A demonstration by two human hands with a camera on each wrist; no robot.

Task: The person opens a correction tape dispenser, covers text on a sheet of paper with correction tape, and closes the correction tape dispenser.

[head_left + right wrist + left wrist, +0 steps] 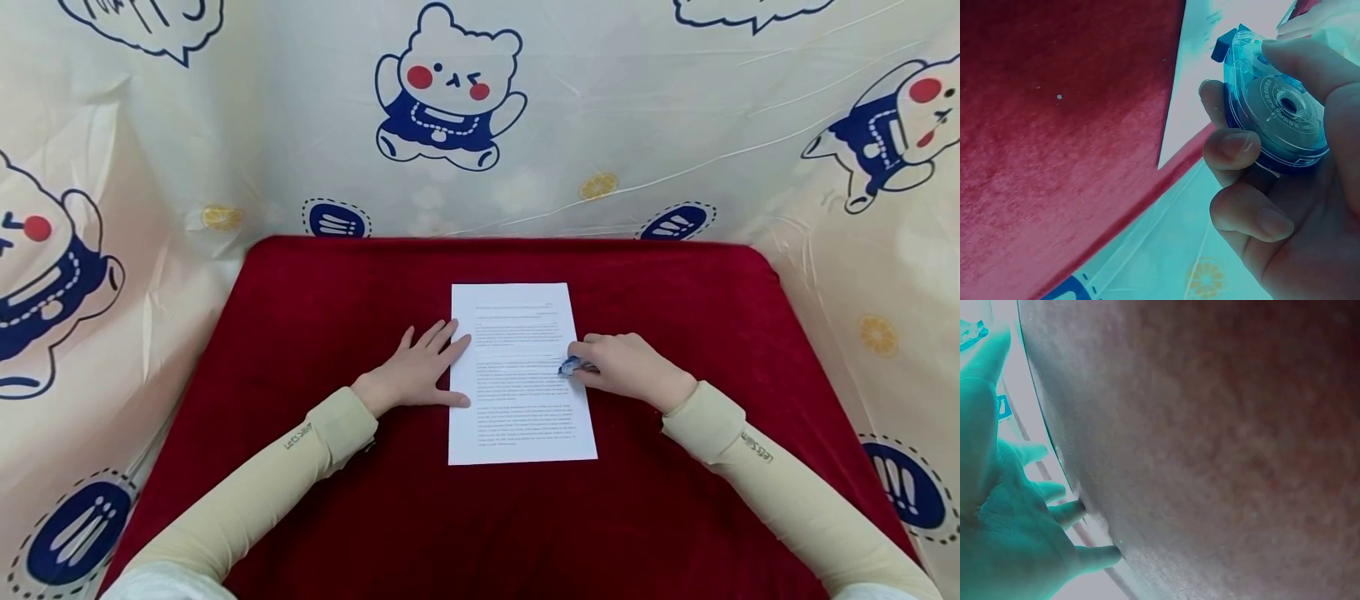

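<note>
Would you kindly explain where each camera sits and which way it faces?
Head: on the head, facing forward and down at paper on cloth; sleeves, left hand and right hand show.
Left wrist: worn there, facing what is probably cloth, blurred; the left hand shows at left.
Right wrist: worn there, facing the right hand holding a tape dispenser; the left hand apparently shows beyond.
Shared: head and right wrist show paper and tape dispenser.

Behind the red cloth [412, 533] — a pale curtain [300, 108], printed with cartoon bears [442, 121].
</note>
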